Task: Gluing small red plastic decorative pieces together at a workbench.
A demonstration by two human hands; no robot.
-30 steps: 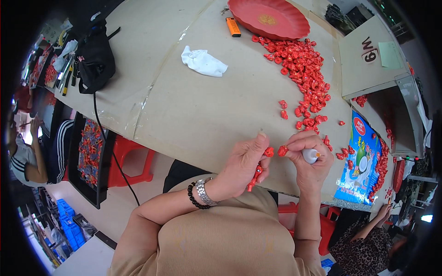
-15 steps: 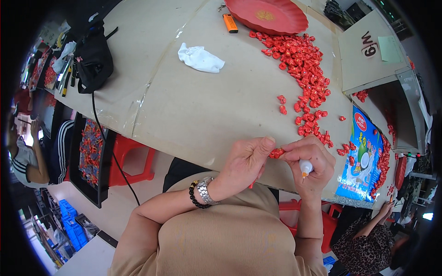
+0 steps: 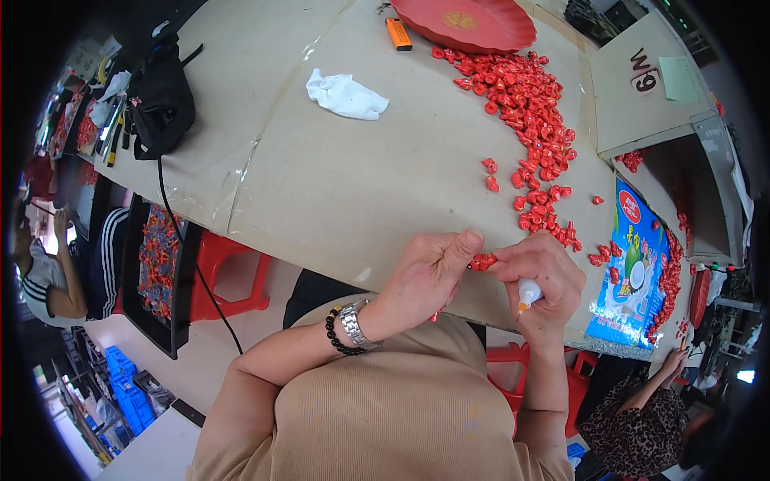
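Observation:
My left hand (image 3: 425,276), wearing a metal watch and a dark bead bracelet, is closed with a small glossy red piece (image 3: 482,262) pinched at its thumb tip. A bit of red (image 3: 435,316) also shows below that palm. Close on the right, my right hand (image 3: 545,276) has its thumb and forefinger at the same red piece. Its other fingers are curled round a small white nozzle bottle (image 3: 530,291), whose orange-tipped end points down toward my wrist. Beyond my hands, many similar red pieces (image 3: 533,120) lie in a long heap on the table.
A red scalloped tray (image 3: 505,32), an orange lighter (image 3: 399,34) and a crumpled white cloth (image 3: 346,96) lie on the table (image 3: 321,192). At right are a blue printed sheet (image 3: 622,301) and an open grey box (image 3: 626,104). Co-workers sit at both sides; a black bag (image 3: 164,100) is far left.
The view has shifted very slightly. My hands stay together at the red piece, which looks a little turned; the bottle in my right hand has tilted slightly.

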